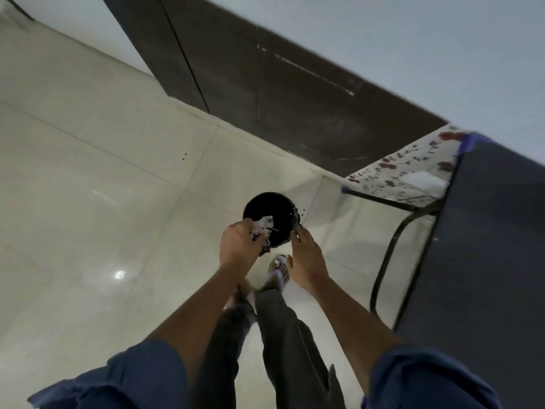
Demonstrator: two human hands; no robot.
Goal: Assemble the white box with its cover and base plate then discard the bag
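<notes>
You stand in what looks like a home room: glossy pale floor tiles (118, 178), a dark wooden door (265, 93), a floral cloth (413, 172) draped over furniture at the right edge, and a small black bin (274, 214) near the wall.

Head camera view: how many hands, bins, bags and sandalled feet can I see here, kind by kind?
Hands: 2, the left hand gripping the bag and the right hand with fingers open by the bin's rim
Black bin: 1
Crumpled clear bag: 1
Sandalled foot: 1
Total: 5
</notes>
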